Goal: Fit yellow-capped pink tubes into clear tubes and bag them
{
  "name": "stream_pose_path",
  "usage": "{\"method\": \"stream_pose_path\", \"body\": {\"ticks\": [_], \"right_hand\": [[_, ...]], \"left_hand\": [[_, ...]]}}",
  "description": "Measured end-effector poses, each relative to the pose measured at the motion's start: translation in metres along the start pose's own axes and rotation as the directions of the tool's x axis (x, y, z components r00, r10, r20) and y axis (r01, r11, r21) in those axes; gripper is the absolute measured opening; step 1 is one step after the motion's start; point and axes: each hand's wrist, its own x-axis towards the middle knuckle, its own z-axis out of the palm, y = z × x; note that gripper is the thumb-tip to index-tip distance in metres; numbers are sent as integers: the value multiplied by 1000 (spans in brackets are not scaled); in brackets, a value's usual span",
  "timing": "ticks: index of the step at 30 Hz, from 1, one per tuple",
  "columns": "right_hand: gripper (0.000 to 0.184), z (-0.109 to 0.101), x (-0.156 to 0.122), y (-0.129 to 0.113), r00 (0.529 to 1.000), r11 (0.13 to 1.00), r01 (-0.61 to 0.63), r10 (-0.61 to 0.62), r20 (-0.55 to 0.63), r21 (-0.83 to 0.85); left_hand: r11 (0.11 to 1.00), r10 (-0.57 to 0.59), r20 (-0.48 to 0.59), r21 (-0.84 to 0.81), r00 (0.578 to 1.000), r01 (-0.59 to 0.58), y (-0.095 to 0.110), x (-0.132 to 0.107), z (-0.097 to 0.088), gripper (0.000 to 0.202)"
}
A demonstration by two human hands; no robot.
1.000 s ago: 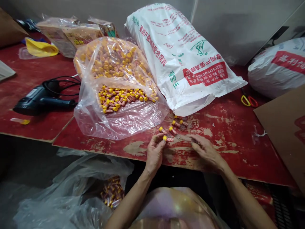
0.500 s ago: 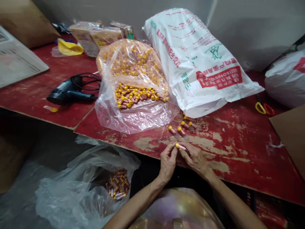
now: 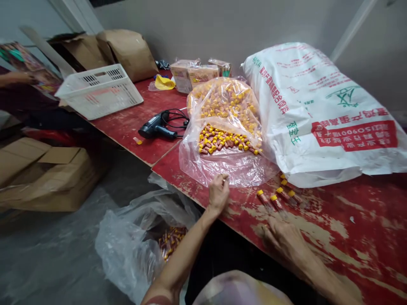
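My left hand (image 3: 218, 192) is raised at the near edge of the clear plastic bag (image 3: 222, 169). Its fingers are closed; whatever they hold is too small and hidden to make out. My right hand (image 3: 282, 237) hovers low over the table's front part, blurred by motion, so its fingers cannot be read. Just beyond it lie several clear tubes with yellow caps and pinkish-brown filling, the closest being a capped tube (image 3: 276, 202). Many more capped tubes (image 3: 225, 140) fill the clear bag, spilling toward its open mouth.
A large white printed sack (image 3: 318, 106) leans at the right on the red table (image 3: 318, 220). Left of the bag lie a heat gun (image 3: 155, 126) and a white crate (image 3: 104, 95). Below, an open plastic bag (image 3: 127, 254) holds more tubes. Another person's arm (image 3: 15, 78) shows far left.
My hands, earlier together on one capped tube, have parted. The left moved up toward the clear bag, the right stayed nearer the loose tubes. The view has turned left.
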Motion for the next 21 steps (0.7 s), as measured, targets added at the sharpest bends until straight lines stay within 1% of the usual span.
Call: {"method": "stream_pose_path", "body": {"ticks": [2,3,5,7,9,11,12,13,14,15,16,17,18,19,20,21], "right_hand": [[21,3,2,2,997,999,41,-39,-74,16],[22,6,4,1,990,999,52,-53,-132,-9],[27,13,9,-6,967,991,41,-71,-246,-124],[34,20,15,-20,950,967,-14,-67,-306,-256],[40,24,20,-30,937,946,-62,-55,-345,-318],[41,22,24,-31,925,951,-82,-38,-379,-298],[40,18,25,-27,920,958,-91,-24,-390,-273],[39,11,24,-19,917,962,-111,3,-398,-248],[37,2,23,-7,913,962,-156,53,-404,-226],[34,-8,23,8,904,952,-225,126,-408,-206],[32,-20,23,26,883,929,-320,222,-415,-186],[32,-32,25,47,846,887,-433,339,-411,-159],[33,-45,31,69,788,828,-548,463,-406,-118],[34,-57,38,91,704,746,-662,584,-405,-75],[35,-67,48,113,627,664,-746,677,-385,-46],[36,-75,59,132,593,628,-777,714,-373,-34]], "left_hand": [[992,-9,-67,123,998,17,-15,38,-9,20],[986,-16,-82,162,996,29,-21,55,-13,20],[975,-33,-88,214,996,51,-28,83,-16,20],[966,-44,-64,253,997,59,-30,104,-14,20],[941,-44,-30,336,999,52,-31,120,-5,28],[794,-20,-1,608,1000,17,-33,134,5,36],[720,2,30,693,1000,-23,-35,140,9,37],[654,20,63,754,998,-61,-39,145,13,37],[613,35,94,785,995,-96,-42,150,14,36],[591,47,117,797,992,-122,-46,153,15,36],[585,54,128,800,990,-135,-49,155,14,36],[593,59,127,793,990,-137,-52,155,13,36],[618,64,113,776,992,-128,-54,155,11,35],[660,71,89,743,994,-113,-55,153,8,33],[720,79,54,687,995,-95,-54,150,6,31],[797,84,11,599,996,-74,-52,145,4,29]]}}
